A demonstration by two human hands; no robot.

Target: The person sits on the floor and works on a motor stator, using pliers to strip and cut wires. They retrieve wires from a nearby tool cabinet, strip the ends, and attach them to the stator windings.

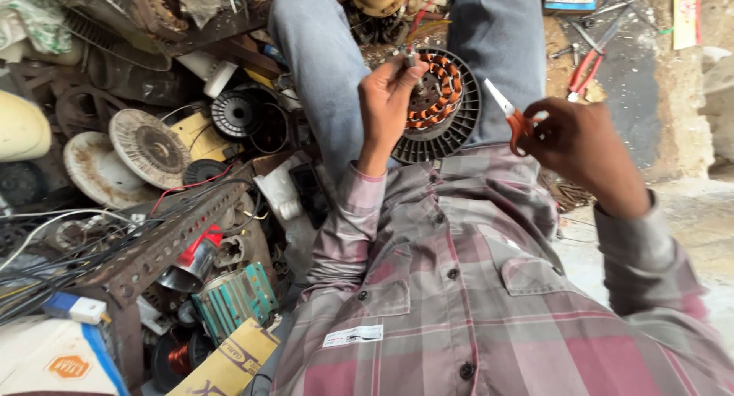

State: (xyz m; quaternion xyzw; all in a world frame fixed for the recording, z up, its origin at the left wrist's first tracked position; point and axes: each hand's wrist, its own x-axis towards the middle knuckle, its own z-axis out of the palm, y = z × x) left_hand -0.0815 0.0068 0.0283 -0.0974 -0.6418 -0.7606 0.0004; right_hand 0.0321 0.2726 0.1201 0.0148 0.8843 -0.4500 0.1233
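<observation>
A person in a plaid pink-and-grey shirt (474, 289) and blue jeans (321, 67) sits amid a heap of motor scrap on the floor (634, 98), seen from a head-worn camera looking down over the chest and lap. To the left a rusted perforated angle bar (164, 239) crosses a tangle of black and white wires (46, 251), with pale round fan plates (149, 147) and a small black ribbed rotor (235, 113) lying among the clutter behind it. Below the bar stands a teal finned motor housing (235, 298), and just beside it a spool of copper wire (177, 358).

Resting on the lap between the thighs is a black round fan stator (440, 109), tilted toward the camera, its ring of coils wound in orange copper. The left hand (386, 98) is raised in front of the stator's left edge, fingers pinched together on a small grey piece at the tips; what that piece is cannot be told. The right hand (581, 140) hangs to the right of the stator, apart from it, its fingers closed through the orange handles of a pair of scissors (508, 113), whose pale blades point up and left toward the coils. On the floor beyond the right knee lie red-handled pliers (587, 67).
</observation>
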